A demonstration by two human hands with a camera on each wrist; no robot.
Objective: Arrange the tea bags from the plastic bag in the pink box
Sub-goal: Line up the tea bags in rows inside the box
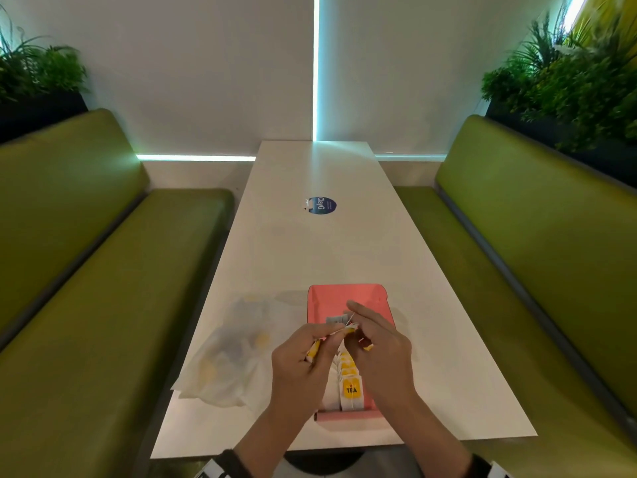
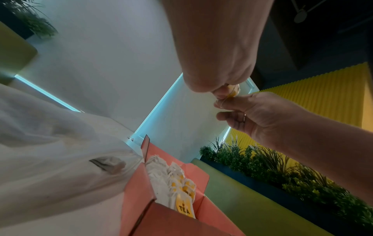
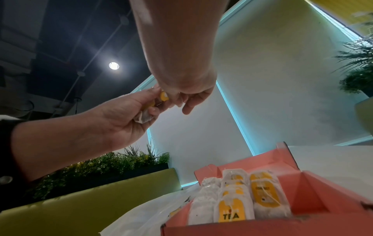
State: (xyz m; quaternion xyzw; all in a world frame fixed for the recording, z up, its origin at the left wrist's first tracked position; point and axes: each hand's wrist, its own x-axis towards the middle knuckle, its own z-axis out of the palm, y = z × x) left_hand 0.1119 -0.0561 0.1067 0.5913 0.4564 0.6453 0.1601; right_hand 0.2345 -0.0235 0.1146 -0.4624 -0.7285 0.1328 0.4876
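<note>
The pink box point(image 1: 347, 292) lies open on the white table point(image 1: 310, 243), with a row of white tea bags point(image 1: 350, 388) with yellow TEA tags standing in its near half. Both hands hover above the box. My left hand point(image 1: 329, 334) grips one tea bag point(image 3: 144, 118) in its curled fingers. My right hand point(image 1: 352, 325) pinches that bag's thin string point(image 2: 221, 102) and yellow tag point(image 3: 163, 96). The translucent plastic bag point(image 1: 234, 350), with several more yellow-tagged tea bags showing dimly inside, lies just left of the box. The box's far half is bare pink.
A round blue sticker point(image 1: 322, 205) sits mid-table beyond the box. Green padded benches point(image 1: 103, 305) run along both sides of the table, with planters of greenery point(image 1: 568, 84) behind them. The white wall closes the far end.
</note>
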